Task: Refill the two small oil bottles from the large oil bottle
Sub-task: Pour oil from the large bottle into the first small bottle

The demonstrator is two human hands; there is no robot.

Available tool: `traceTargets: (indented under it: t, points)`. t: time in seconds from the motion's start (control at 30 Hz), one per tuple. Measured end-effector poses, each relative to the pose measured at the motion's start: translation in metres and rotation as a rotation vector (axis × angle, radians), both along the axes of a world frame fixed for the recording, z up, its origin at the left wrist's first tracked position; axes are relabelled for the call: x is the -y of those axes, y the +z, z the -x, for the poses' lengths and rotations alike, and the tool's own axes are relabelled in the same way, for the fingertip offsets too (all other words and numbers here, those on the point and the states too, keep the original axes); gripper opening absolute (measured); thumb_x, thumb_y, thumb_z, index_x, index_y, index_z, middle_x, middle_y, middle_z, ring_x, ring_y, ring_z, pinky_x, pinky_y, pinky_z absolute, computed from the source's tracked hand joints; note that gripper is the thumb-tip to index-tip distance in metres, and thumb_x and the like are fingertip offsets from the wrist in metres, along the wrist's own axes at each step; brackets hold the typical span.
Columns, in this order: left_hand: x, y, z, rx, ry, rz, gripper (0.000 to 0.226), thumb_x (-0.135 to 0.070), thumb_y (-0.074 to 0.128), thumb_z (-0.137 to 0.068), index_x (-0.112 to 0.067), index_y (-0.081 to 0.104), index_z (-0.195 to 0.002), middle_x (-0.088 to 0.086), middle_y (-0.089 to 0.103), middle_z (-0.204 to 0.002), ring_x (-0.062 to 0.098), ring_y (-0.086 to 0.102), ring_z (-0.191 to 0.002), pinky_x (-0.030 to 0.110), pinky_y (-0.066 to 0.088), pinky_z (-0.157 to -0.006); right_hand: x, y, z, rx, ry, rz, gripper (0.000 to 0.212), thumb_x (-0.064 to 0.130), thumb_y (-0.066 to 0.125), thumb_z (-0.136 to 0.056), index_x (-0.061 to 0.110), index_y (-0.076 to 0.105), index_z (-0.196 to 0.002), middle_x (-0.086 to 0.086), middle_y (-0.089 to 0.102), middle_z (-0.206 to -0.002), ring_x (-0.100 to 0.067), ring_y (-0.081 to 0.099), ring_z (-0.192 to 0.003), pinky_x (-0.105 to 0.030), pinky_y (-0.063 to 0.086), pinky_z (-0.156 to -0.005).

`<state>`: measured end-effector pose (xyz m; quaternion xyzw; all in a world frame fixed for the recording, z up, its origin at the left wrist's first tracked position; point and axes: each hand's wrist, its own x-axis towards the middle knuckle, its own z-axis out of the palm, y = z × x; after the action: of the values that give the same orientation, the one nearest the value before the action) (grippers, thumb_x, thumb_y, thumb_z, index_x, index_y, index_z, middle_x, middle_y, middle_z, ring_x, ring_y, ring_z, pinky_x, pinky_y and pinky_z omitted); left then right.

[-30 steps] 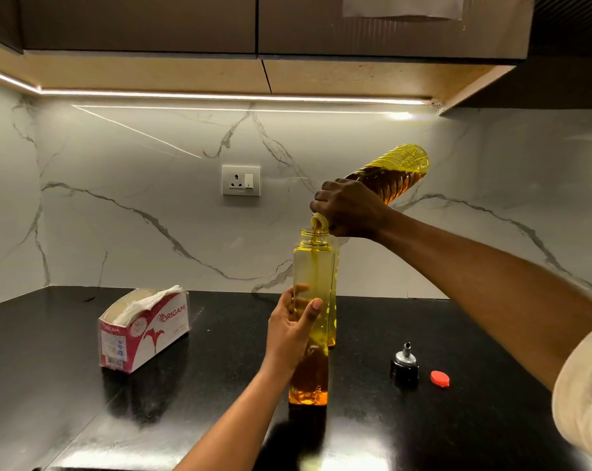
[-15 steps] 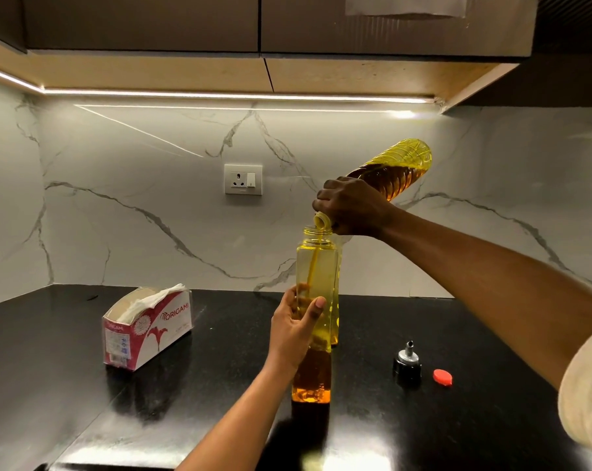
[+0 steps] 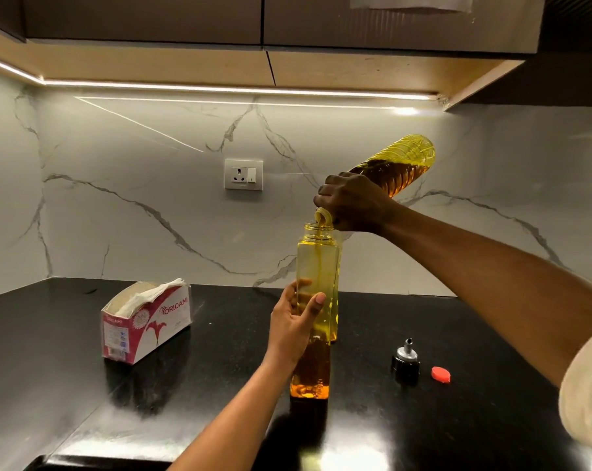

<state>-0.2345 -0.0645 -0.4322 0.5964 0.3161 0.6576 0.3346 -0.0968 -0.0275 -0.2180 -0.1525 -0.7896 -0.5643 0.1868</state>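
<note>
Our right hand (image 3: 352,203) grips the tilted ribbed plastic oil bottle (image 3: 400,164), our left hand (image 3: 293,322) the square clear bottle (image 3: 318,263); a wobble could spill oil.

Black counter (image 3: 50,368): tissue box (image 3: 145,321), oil bottle (image 3: 318,263), pourer (image 3: 405,360), red cap (image 3: 440,374)

White veined marble wall (image 3: 135,212), black counter (image 3: 50,368), dark cabinets (image 3: 145,18), light strip (image 3: 220,90), wall socket (image 3: 243,174)
</note>
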Motion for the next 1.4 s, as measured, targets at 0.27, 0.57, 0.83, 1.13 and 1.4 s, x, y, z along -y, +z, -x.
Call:
traceTargets:
  t: [0.27, 0.57, 0.83, 1.13, 1.4]
  points:
    - [-0.0012, -0.0006, 0.0004, 0.001, -0.003, 0.006, 0.089, -0.081, 0.066, -0.055, -0.023, 0.052, -0.121, 0.004, 0.068, -0.106, 0.02, 0.07, -0.095, 0.035, 0.059, -0.075, 0.001, 0.0002, -0.0002, -0.003, 0.01, 0.013, 0.02, 0.026, 0.08, -0.069, 0.01, 0.069, -0.074, -0.004, 0.067, -0.067, -0.021, 0.064, -0.064, -0.028, 0.052, -0.057]
    - [-0.001, -0.0001, -0.0001, -0.003, 0.001, 0.004, 0.087, -0.081, 0.066, -0.055, -0.023, 0.053, -0.119, 0.004, 0.068, -0.104, 0.019, 0.07, -0.093, 0.036, 0.059, -0.074, 0.0009, 0.0011, 0.0003, 0.013, 0.0, 0.017, 0.02, 0.025, 0.079, -0.07, 0.008, 0.068, -0.074, -0.005, 0.066, -0.067, -0.023, 0.064, -0.064, -0.029, 0.052, -0.056]
    - [-0.0001, 0.0007, -0.0001, 0.005, 0.001, -0.003, 0.086, -0.079, 0.068, -0.056, -0.022, 0.054, -0.118, 0.001, 0.069, -0.1, 0.018, 0.07, -0.091, 0.03, 0.058, -0.074, -0.0008, 0.0011, -0.0004, 0.018, 0.009, -0.003, 0.017, 0.023, 0.078, -0.069, 0.01, 0.068, -0.073, -0.004, 0.065, -0.067, -0.023, 0.063, -0.064, -0.028, 0.051, -0.057]
    - [-0.0005, 0.0013, -0.0002, 0.008, 0.015, -0.014, 0.089, -0.08, 0.067, -0.055, -0.018, 0.054, -0.119, -0.003, 0.071, -0.097, 0.016, 0.071, -0.089, 0.026, 0.057, -0.071, -0.0025, 0.0009, -0.0002, 0.018, 0.013, -0.01, 0.017, 0.022, 0.078, -0.068, 0.01, 0.068, -0.073, -0.004, 0.065, -0.067, -0.023, 0.063, -0.063, -0.028, 0.051, -0.056]
    - [-0.0023, 0.0001, -0.0001, 0.009, 0.014, -0.008, 0.09, -0.079, 0.068, -0.056, -0.017, 0.054, -0.12, 0.001, 0.071, -0.098, 0.017, 0.071, -0.089, 0.026, 0.057, -0.072, -0.0043, 0.0009, 0.0011, 0.015, 0.014, 0.008, 0.018, 0.024, 0.078, -0.07, 0.009, 0.068, -0.075, -0.005, 0.066, -0.068, -0.023, 0.064, -0.064, -0.03, 0.051, -0.056]
